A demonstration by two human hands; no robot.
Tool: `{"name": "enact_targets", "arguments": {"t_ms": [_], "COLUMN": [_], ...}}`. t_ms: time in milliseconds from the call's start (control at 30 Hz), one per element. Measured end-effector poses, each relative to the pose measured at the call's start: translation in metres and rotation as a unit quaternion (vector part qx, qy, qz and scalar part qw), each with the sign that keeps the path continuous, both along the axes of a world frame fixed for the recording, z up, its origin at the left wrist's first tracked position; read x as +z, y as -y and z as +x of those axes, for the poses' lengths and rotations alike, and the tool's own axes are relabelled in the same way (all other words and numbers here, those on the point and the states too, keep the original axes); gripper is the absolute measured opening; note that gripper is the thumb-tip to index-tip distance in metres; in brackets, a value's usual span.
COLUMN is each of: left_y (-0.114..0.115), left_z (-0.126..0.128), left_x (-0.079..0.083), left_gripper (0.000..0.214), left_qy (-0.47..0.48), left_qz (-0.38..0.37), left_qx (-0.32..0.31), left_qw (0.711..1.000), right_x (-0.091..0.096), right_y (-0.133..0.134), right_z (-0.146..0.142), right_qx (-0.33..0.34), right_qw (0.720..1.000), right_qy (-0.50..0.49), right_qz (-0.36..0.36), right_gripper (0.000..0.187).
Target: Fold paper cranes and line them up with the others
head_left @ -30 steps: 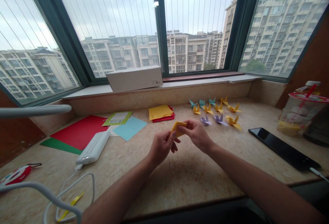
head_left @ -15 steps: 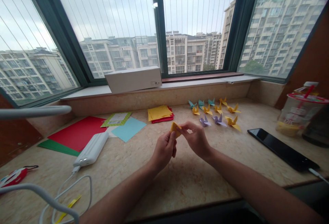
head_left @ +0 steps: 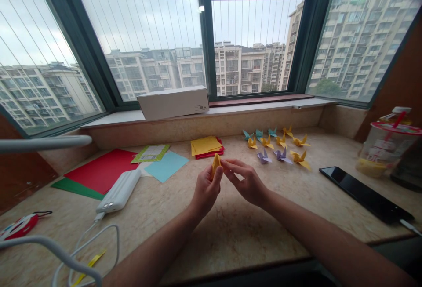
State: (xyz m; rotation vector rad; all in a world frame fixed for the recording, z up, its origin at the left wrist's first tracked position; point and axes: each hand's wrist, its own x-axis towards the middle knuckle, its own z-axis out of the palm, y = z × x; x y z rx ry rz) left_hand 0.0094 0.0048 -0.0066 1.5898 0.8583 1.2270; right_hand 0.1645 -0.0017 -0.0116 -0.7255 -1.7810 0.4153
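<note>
A small folded piece of yellow paper (head_left: 216, 164) stands upright between my hands, above the counter. My left hand (head_left: 206, 190) is closed on its lower part, with the thumb pressed along the near side. From the right, my right hand (head_left: 245, 180) meets the paper's edge with its fingertips and thumb close together. Part of the fold is covered by the fingers. Beyond the right hand stand several finished paper cranes: teal ones (head_left: 259, 135) at the back, yellow ones (head_left: 267, 142) among and in front of them, and purple ones (head_left: 281, 155) nearer me.
Behind my hands lies a stack of yellow sheets (head_left: 206, 145) over red ones. To the left are light blue paper (head_left: 168, 166), red paper (head_left: 102, 170) and a white power bank (head_left: 118, 191) with its cable. A phone (head_left: 364, 194) and plastic cup (head_left: 379, 150) sit at right.
The folded yellow paper has turned more upright and shifted slightly left in my left hand. My right fingers have straightened somewhat against its right edge.
</note>
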Motion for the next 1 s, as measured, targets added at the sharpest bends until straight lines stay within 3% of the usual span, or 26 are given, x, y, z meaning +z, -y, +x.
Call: {"name": "enact_targets", "arguments": {"t_ms": [200, 400, 533, 633, 733, 900, 1000], "left_y": [-0.005, -0.001, -0.003, -0.004, -0.003, -0.005, -0.007], "left_z": [-0.003, -0.004, -0.005, -0.007, -0.009, -0.01, -0.011], "left_x": [-0.002, -0.005, -0.004, -0.003, -0.003, -0.006, -0.006], "left_gripper": [0.038, 0.04, 0.043, 0.044, 0.046, 0.047, 0.046], "left_qy": [-0.03, -0.076, -0.065, -0.075, -0.101, -0.116, -0.124], "left_qz": [0.021, 0.028, 0.005, 0.006, -0.001, 0.01, 0.023], "left_qx": [0.039, -0.026, -0.059, -0.079, -0.105, -0.116, -0.118], "left_qw": [0.999, 0.996, 0.996, 0.994, 0.989, 0.986, 0.985], "right_x": [-0.005, -0.002, -0.001, 0.001, 0.003, 0.003, 0.001], "right_y": [-0.001, -0.007, -0.008, -0.006, -0.003, -0.003, -0.005], "right_z": [-0.005, -0.003, -0.003, -0.001, 0.0, 0.0, 0.0], "right_qx": [0.043, 0.045, 0.06, 0.078, 0.107, 0.022, 0.015], "right_qw": [0.981, 0.953, 0.94, 0.942, 0.947, 0.967, 0.971], "right_qy": [-0.094, -0.206, -0.265, -0.236, -0.18, -0.138, -0.117], "right_qz": [-0.162, -0.217, -0.208, -0.224, -0.245, -0.213, -0.21], "right_gripper": [0.034, 0.022, 0.033, 0.037, 0.028, 0.031, 0.032]}}
